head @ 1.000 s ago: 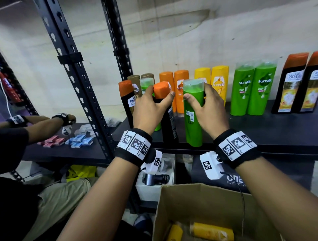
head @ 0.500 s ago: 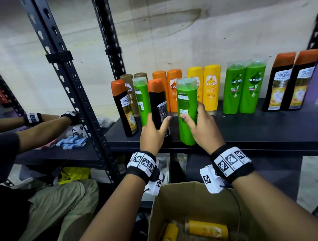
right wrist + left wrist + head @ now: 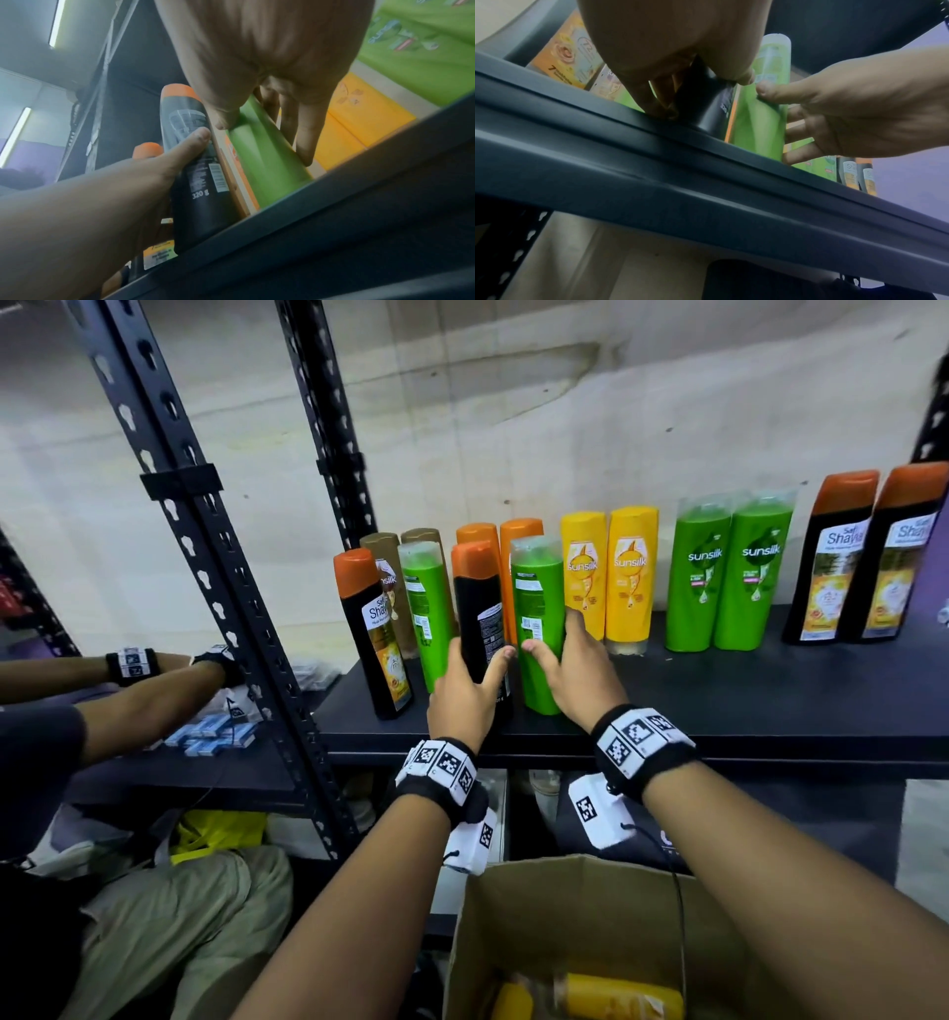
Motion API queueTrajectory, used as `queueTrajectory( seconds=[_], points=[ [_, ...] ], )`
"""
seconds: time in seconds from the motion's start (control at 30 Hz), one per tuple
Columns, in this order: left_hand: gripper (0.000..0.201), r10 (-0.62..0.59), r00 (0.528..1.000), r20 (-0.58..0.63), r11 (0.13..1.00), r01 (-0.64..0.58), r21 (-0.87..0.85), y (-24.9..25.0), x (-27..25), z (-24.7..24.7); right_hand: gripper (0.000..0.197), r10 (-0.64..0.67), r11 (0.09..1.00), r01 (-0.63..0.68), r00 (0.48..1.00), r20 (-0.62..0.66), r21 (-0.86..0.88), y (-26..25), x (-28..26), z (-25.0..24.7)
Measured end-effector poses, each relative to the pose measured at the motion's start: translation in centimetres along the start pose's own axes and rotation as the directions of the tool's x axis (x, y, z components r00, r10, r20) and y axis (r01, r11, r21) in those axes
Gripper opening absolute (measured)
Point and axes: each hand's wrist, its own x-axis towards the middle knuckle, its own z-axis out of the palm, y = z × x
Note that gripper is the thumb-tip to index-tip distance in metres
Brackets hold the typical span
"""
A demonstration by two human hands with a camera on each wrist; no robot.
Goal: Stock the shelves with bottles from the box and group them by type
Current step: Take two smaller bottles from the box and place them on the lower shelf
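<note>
My left hand [image 3: 464, 683] grips the lower body of a black bottle with an orange cap [image 3: 480, 608] that stands near the front of the black shelf [image 3: 719, 706]. Right beside it my right hand [image 3: 570, 667] grips a green bottle [image 3: 536, 608], thumb in front and fingers behind. The wrist views show the same grips on the black bottle [image 3: 197, 172] and the green bottle [image 3: 759, 125]. Another black bottle [image 3: 372, 629] and another green bottle [image 3: 426, 608] stand to the left. The cardboard box [image 3: 590, 932] below holds yellow bottles [image 3: 624, 996].
Brown, orange, yellow [image 3: 608, 577], green [image 3: 724, 572] and black [image 3: 862, 557] bottles line the back of the shelf in pairs. A black upright post [image 3: 205, 546] stands on the left. Another person's arms [image 3: 128, 680] reach over small blue boxes [image 3: 210, 731] on the neighbouring shelf.
Both hands have slid from the bottle caps down to the lower bodies. The two bottles now stand on the shelf near its front edge.
</note>
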Motion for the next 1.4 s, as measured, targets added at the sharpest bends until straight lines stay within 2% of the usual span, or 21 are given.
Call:
queueTrajectory(
  seconds=[0.3, 0.57, 0.8, 0.93, 1.1, 1.4],
  points=[
    [0.091, -0.052, 0.998, 0.036, 0.999, 0.051, 0.006, 0.3, 1.7, 0.6, 0.052, 0.076, 0.997, -0.076, 0.997, -0.011, -0.008, 0.1, 2.8, 2.0],
    [0.085, -0.034, 0.999, 0.014, 0.999, 0.035, -0.030, 0.0, 1.5, 1.1, 0.053, 0.100, 0.995, -0.100, 0.995, -0.017, 0.004, 0.4, 2.7, 2.1],
    [0.056, 0.001, 1.000, 0.017, 0.998, 0.000, -0.065, -0.6, 0.0, 1.2, 0.045, 0.155, 0.988, -0.154, 0.984, 0.093, -0.021, 0.8, 2.0, 1.6],
    [0.061, 0.042, 0.999, -0.014, 0.999, -0.042, -0.021, -1.3, -1.6, 1.1, 0.045, 0.209, 0.978, -0.203, 0.964, 0.165, -0.050, 2.1, 0.4, 1.4],
    [0.061, 0.119, 0.988, -0.098, 0.991, -0.124, -0.045, -1.6, -4.2, 0.5, 0.054, 0.160, 0.984, -0.167, 0.979, 0.124, 0.054, 2.7, -1.6, 0.7],
    [0.052, 0.190, 0.971, -0.149, 0.978, -0.200, -0.061, -1.8, -7.7, 0.1, 0.047, 0.002, 0.993, -0.011, 0.997, 0.074, 0.120, 2.5, -5.6, -1.4]
  ],
)
